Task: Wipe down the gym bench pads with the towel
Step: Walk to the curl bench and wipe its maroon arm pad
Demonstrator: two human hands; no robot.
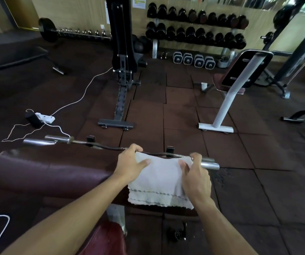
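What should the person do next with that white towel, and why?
Probably slide the towel leftward along the maroon pad. Both hands, left hand and right hand, hold it spread over the pad's right end beside the curl bar, while the long stretch to the left lies uncovered.

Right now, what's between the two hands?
In the head view, only the white towel lies between the left hand and right hand, spread over the maroon pad, with the curl bar just beyond.
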